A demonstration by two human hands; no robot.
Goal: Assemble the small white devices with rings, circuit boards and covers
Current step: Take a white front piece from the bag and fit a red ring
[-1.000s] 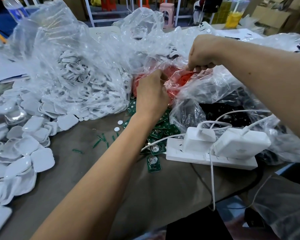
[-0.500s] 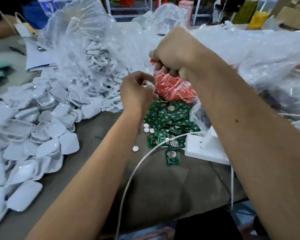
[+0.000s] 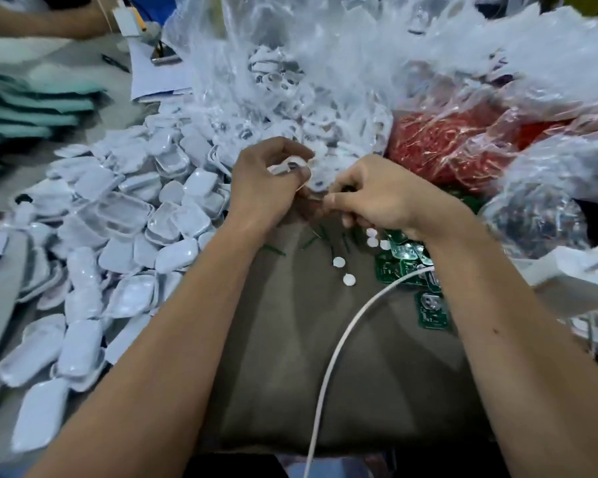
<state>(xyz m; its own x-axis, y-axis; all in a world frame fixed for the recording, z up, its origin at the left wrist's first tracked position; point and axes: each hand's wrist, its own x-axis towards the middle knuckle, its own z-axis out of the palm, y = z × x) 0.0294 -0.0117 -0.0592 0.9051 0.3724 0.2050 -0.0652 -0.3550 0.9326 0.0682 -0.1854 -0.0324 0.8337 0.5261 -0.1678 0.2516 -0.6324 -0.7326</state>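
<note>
My left hand grips a small white device shell above the middle of the table. My right hand is close beside it, its thumb and fingers pinching something small and reddish that is mostly hidden and blurred. A heap of white covers lies to the left. Green circuit boards lie under my right wrist, with a few white round discs beside them. A clear bag of red rings sits at the right.
A clear bag of white shells stands behind my hands. A white cable runs across the brown table cloth to a white power strip at the right. Another person's arm is at the far left.
Both hands have come down from the red ring bag to the table's middle. My left hand now holds a white shell. The view has swung left and down.
</note>
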